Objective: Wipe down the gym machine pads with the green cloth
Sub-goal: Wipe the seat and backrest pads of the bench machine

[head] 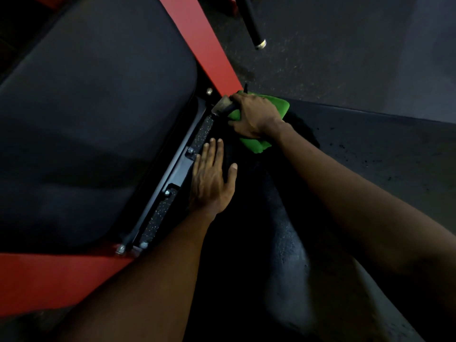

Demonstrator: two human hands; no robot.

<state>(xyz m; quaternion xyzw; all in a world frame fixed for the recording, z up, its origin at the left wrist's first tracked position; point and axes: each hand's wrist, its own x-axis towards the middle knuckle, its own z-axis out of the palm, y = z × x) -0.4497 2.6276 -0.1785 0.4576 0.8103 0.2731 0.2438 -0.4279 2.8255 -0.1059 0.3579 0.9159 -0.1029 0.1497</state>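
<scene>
Two dark pads filled the view from above. The largest, a broad black pad (98,119), lay to my left, edged by a red frame (204,45). A narrower dark pad (259,206), hard to make out in the dim light, ran under my arms, with speckled rubber floor (345,58) beyond.

My left hand (212,176) lay flat and open on the narrower pad, fingers straight, holding nothing. My right hand (256,114) curled over the bunched green cloth (276,104) at that pad's far end, just beside the frame. It also gripped a small pale-tipped object (223,104) I could not identify.

Bolts (190,150) studded the black bracket (182,169) between the pads. I judged the bunched cloth might snag on those bolts or skip patches. The extra object in the same grip could loosen my hold on it.
</scene>
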